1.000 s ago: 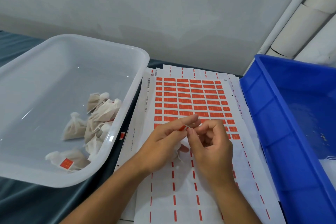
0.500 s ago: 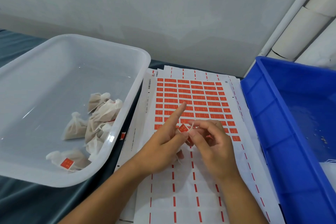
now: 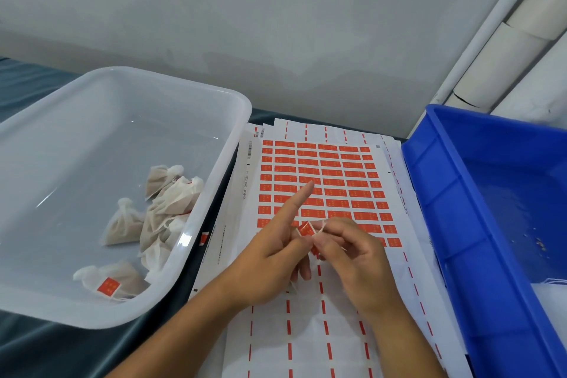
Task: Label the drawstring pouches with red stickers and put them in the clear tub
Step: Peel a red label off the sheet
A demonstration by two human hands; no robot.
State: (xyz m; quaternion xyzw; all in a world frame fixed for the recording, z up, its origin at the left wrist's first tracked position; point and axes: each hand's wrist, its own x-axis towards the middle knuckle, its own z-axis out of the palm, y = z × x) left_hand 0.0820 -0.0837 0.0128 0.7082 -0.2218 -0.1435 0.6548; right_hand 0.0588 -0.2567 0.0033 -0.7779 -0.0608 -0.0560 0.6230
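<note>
Fingers (image 3: 329, 232) of both hands pinch a red sticker (image 3: 305, 228); the left forefinger now points straighter. Sticker sheets (image 3: 322, 331) cover dark cloth (image 3: 46, 347).

Both my forearms come in from the bottom, meeting over the sticker sheet (image 3: 319, 181). My left hand (image 3: 270, 258) has its index finger sticking straight out, and my right hand (image 3: 352, 255) pinches a red sticker (image 3: 305, 228) with curled fingers.
</note>
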